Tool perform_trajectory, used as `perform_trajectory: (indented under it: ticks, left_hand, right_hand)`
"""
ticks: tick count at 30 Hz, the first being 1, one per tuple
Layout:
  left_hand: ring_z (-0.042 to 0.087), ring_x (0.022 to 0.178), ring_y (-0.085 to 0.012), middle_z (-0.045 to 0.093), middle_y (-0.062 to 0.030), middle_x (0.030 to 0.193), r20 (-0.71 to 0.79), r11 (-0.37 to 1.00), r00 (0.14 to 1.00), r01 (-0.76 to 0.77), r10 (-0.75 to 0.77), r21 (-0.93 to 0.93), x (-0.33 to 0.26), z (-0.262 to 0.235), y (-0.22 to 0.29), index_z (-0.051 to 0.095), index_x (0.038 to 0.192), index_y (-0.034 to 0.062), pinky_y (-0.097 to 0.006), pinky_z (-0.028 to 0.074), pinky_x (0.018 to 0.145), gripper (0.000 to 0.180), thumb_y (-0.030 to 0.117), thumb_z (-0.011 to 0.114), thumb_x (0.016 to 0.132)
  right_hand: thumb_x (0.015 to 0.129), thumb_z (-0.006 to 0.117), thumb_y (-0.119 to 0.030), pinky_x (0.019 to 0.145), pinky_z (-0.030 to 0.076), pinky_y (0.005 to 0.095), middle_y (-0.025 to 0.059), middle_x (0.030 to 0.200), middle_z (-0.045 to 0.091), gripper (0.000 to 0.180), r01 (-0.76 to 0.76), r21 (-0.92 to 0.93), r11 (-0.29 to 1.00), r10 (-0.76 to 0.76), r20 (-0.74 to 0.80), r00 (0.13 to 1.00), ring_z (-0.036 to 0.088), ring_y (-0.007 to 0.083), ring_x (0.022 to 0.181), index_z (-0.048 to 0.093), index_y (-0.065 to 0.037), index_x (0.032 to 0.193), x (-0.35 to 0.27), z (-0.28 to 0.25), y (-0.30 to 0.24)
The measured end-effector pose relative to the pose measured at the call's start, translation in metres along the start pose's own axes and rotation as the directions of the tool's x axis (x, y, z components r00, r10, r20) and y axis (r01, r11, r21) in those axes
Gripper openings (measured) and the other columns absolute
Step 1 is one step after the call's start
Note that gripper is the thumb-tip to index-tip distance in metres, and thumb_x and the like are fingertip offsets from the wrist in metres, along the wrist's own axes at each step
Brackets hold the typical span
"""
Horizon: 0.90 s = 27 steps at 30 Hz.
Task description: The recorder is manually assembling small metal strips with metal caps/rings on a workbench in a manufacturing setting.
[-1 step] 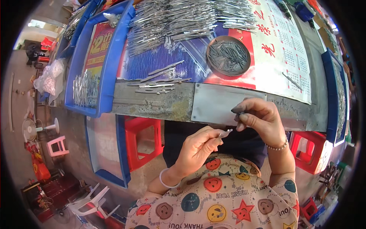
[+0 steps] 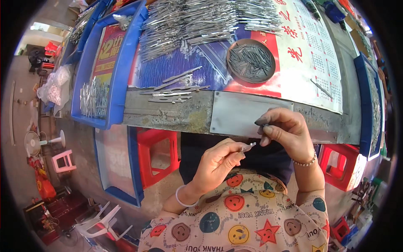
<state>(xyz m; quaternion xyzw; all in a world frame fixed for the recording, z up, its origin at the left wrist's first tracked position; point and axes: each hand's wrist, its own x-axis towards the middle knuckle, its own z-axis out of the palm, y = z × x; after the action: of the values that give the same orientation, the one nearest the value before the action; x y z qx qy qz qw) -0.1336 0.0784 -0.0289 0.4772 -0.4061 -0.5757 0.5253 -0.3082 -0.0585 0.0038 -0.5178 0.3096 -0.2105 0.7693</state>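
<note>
Between thumb and fingers of my left hand [image 2: 219, 161] is a thin silver metal piece [image 2: 249, 147]; its bright tip sticks out toward the right and the rest is hidden in the grip. My right hand [image 2: 287, 128], fingertips blackened, is closed in a pinch just above and right of that tip, apart from it. Something small and dark seems to be in the pinch, too hidden to name. Both hands are at the bench's front edge, by a flat metal plate [image 2: 235, 113]. A round dish [image 2: 273, 71] of dark slim metal pieces [image 2: 251, 61] lies beyond.
Silver metal strips [image 2: 193, 21] are heaped at the back, with several more [image 2: 170, 100] near the front edge. Blue trays [image 2: 119, 90] stand left and another blue tray [image 2: 364, 84] right. One dark strip [image 2: 322, 89] lies on the calendar sheet [image 2: 310, 54]. Red stools [image 2: 156, 155] are below the bench.
</note>
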Motion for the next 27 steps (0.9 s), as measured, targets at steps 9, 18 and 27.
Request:
perform_trajectory:
  ticks: [9,18,27]
  left_hand:
    - [0.055,0.076,-0.0084,0.054,-0.0053,0.094,-0.046,0.998,0.999,-0.005,0.002,-0.067,0.000,0.008,-0.006,0.059,0.108,-0.0045,-0.021,0.047,0.068,0.018,0.006,0.055,0.093]
    - [0.052,0.071,-0.0086,0.055,-0.0054,0.086,-0.033,0.997,0.999,-0.011,0.013,0.073,0.000,0.008,-0.002,0.061,0.105,-0.0046,-0.021,0.044,0.063,0.016,0.003,0.056,0.091]
    - [0.051,0.069,-0.0093,0.054,-0.0052,0.085,-0.022,0.996,1.000,0.000,0.002,0.092,-0.002,0.007,-0.003,0.060,0.103,-0.0053,-0.021,0.044,0.062,0.015,0.003,0.057,0.091]
  right_hand:
    - [0.092,0.057,-0.008,0.060,0.050,0.0203,0.0046,0.082,0.060,0.010,-0.021,0.183,0.983,0.031,-0.052,0.998,0.059,0.0078,0.068,0.049,-0.001,0.095,-0.009,0.010,0.004]
    - [0.094,0.058,-0.016,0.055,0.045,0.0183,0.0027,0.076,0.057,0.017,-0.006,0.206,0.979,-0.007,0.063,0.998,0.053,0.0056,0.063,0.047,-0.003,0.091,-0.010,0.011,0.011]
    - [0.094,0.057,-0.015,0.053,0.045,0.0184,0.0030,0.074,0.057,0.016,-0.051,0.157,0.986,0.039,0.077,0.996,0.054,0.0062,0.060,0.047,-0.003,0.091,-0.009,0.013,0.013]
